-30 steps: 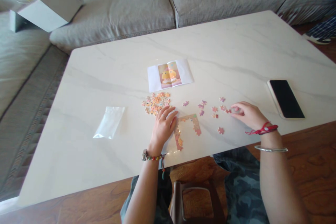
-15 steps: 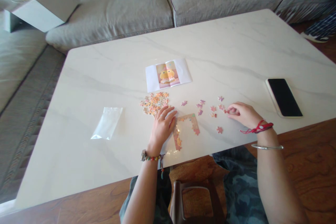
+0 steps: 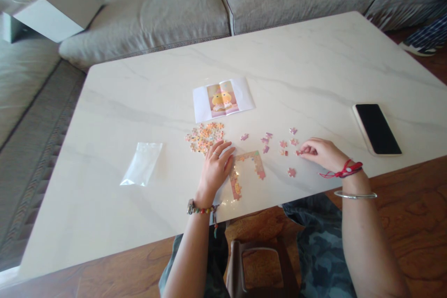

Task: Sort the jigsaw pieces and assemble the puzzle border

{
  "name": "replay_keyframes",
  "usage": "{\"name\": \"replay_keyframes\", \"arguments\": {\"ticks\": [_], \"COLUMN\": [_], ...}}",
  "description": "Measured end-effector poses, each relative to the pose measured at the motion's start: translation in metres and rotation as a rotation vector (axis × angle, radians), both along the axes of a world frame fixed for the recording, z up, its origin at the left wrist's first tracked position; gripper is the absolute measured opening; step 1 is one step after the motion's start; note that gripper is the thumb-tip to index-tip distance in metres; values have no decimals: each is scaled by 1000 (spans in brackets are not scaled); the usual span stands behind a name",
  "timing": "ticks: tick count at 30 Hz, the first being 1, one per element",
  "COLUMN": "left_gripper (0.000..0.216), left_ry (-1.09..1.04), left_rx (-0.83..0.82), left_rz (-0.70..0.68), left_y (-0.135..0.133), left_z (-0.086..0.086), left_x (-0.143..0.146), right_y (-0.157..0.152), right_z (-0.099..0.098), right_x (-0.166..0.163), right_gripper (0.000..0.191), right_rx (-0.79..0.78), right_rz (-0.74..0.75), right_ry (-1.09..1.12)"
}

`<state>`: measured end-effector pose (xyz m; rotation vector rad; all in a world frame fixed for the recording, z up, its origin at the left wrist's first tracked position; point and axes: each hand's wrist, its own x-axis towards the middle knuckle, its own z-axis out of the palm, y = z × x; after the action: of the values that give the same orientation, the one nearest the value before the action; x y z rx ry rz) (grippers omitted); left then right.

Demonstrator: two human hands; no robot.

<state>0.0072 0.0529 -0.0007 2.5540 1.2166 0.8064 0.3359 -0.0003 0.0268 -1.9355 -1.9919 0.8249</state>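
Observation:
My left hand lies flat on the white marble table, fingers stretched out, touching the left side of a partly joined puzzle frame. My right hand is closed in a pinch on a small pink puzzle piece just right of the frame. Several loose pink pieces lie scattered between the hands. A heap of unsorted pieces sits just beyond my left fingertips. A reference picture of a yellow figure lies farther back.
An empty clear plastic bag lies to the left. A black phone rests near the right front edge. A grey sofa runs behind the table, with a white box on it. A wooden stool stands between my knees.
My right hand has slid a little leftward along the table with the piece pinched in it, toward the scattered pieces. My left hand stays on the frame.

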Motion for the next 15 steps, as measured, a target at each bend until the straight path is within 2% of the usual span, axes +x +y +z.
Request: {"name": "replay_keyframes", "arguments": {"ticks": [15], "left_gripper": [24], "left_ry": [-5], "left_rx": [-8], "left_rz": [-3], "left_y": [0], "left_z": [-1], "left_x": [0], "right_y": [0], "right_z": [0], "right_x": [0], "right_gripper": [9], "right_rx": [-26], "right_rz": [2], "right_ry": [5]}}
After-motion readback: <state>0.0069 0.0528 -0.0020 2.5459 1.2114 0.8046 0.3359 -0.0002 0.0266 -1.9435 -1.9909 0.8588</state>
